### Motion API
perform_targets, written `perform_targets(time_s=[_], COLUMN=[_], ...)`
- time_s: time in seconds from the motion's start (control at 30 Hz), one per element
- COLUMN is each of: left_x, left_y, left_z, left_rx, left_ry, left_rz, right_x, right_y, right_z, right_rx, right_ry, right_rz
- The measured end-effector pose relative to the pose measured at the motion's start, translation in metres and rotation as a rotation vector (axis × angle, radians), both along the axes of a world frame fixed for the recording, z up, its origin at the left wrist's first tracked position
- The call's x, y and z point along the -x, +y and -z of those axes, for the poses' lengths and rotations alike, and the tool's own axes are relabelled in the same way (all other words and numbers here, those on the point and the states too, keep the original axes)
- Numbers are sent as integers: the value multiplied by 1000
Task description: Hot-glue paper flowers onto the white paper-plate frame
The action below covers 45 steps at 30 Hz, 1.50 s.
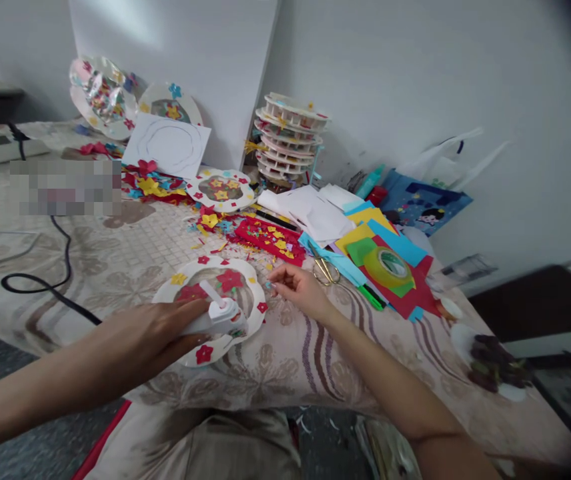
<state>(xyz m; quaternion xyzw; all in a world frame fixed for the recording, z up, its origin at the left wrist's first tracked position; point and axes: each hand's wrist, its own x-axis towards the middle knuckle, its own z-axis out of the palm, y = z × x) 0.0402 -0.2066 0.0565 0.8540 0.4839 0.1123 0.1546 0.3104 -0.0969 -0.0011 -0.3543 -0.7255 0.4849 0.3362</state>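
Bare cloth lies open left of the wreath; scissors, tape roll and paper scraps crowd the right

Pale grey wall behind, white board leaning against it at the table's far edge, patterned beige tablecloth, dark floor at right, soft daylight

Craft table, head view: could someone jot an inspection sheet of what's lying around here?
Surface: patterned cloth covering the table.
Job's things: white flower-rimmed plate with red paper flowers; white glue gun over it.
Clutter: scissors, green tape roll, coloured paper sheets, stacked plates, paper scraps.
Grips: left hand holds the glue gun; right hand pinches a tiny scrap beside the plate.
Cables: black cable looping at left.
Surroundings: white wall, leaning white board.
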Motion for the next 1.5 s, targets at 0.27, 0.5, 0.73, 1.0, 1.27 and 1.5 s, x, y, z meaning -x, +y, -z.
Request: perform_targets(time_s=[0.27, 0.5, 0.73, 1.0, 1.27, 1.5], left_x=[2, -2, -2, -5, 5, 11], left_y=[-1, -4, -6, -4, -6, -7], left_z=[3, 2, 3, 0, 6, 9], left_rx=[117, 49, 20, 23, 58, 19], left_ry=[127, 73, 17, 33, 79, 16], left_rz=[-33, -1, 1, -26, -39, -101], right_x=[2, 5, 5, 7, 11, 12], right_y=[-3, -9, -14, -23, -35, -49], right_z=[2, 1, 5, 5, 7, 14], right_rx=[-30, -60, -84, -253, -290, -571], right_ry=[-20, -38, -64, -184, -240, -294], right_rz=[-20, 1, 9, 10, -27, -98])
